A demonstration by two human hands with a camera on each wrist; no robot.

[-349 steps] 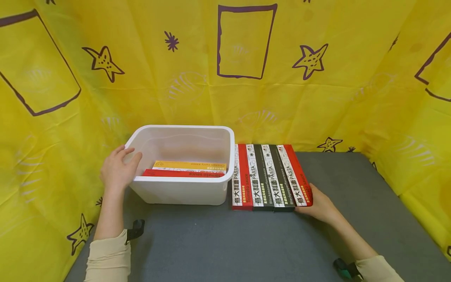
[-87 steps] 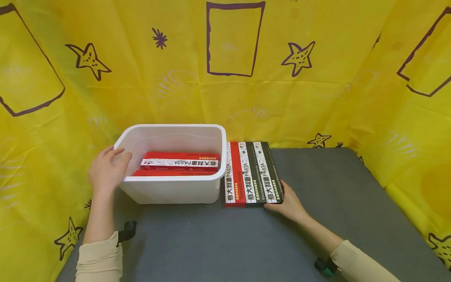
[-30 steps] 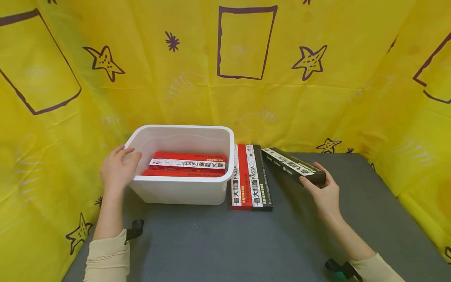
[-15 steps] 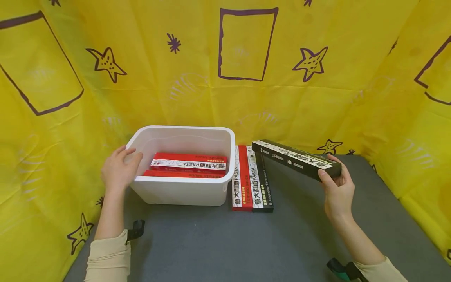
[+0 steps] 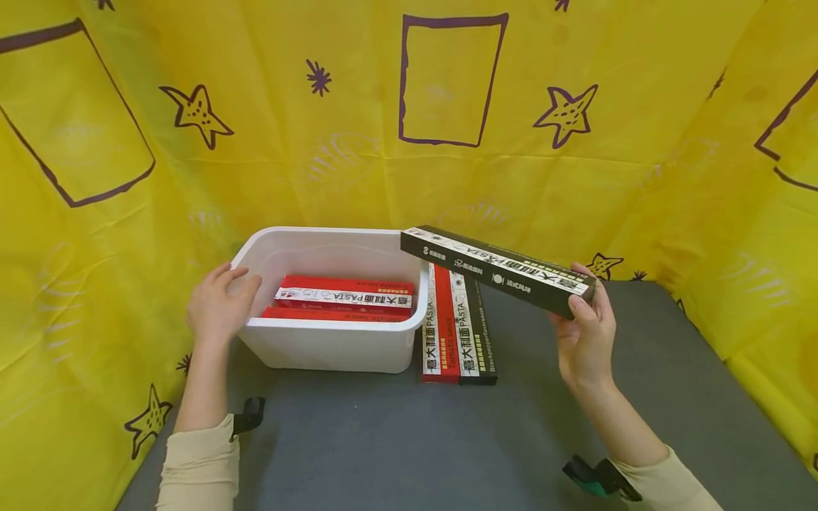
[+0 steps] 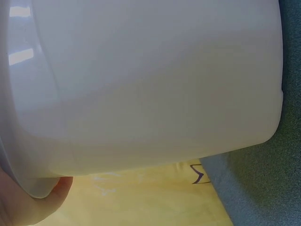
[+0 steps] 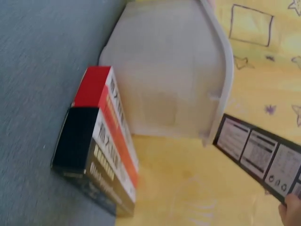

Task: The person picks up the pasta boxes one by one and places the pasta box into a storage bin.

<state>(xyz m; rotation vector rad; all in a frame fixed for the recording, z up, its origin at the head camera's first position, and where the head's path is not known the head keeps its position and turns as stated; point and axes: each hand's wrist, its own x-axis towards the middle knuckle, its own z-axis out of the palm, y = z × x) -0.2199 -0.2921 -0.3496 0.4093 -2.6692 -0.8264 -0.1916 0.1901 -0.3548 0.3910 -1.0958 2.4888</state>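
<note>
My right hand (image 5: 586, 341) grips the near end of a black pasta box (image 5: 492, 266) between thumb and fingers. Held in the air and tilted, the box has its far end by the right rim of a white plastic bin (image 5: 326, 348). My left hand (image 5: 220, 305) holds the bin's left rim; in the left wrist view part of that hand (image 6: 51, 202) curls round the rim. Inside the bin lie red tomato sauce pasta boxes (image 5: 358, 285). A red pasta box (image 5: 450, 333) and another black one (image 5: 481, 348) lie side by side on the table, right of the bin.
The grey table (image 5: 409, 440) stretches in front of the bin and off to the right. A yellow printed cloth (image 5: 358, 92) hangs behind and at both sides, with the bin close to its back part.
A red box has come to lie in the bin over the yellow one. My right hand has lifted a black box off the row and carried it left to the bin. My left hand stays put.
</note>
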